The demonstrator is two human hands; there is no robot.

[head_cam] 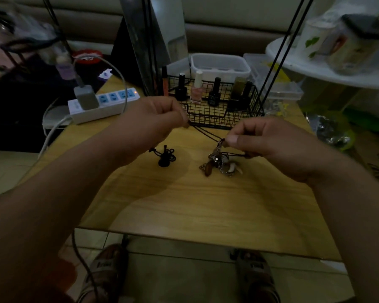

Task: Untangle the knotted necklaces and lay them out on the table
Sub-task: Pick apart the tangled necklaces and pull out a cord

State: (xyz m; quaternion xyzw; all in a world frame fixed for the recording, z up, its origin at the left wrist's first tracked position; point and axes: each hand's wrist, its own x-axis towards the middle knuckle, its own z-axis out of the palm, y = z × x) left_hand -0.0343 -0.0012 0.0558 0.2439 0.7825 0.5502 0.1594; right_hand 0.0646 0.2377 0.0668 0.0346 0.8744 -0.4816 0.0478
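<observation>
surface: light wood-grain, smooth, slight sheen
necklace cord: thin dark string, matt
pendants: shiny metal chain bits; brown & pale pcs glossy
basket: black metal wire, matt
power strip: white plastic, smooth
box: translucent plastic, frosted look
polish bottles: glossy, glass-like
</observation>
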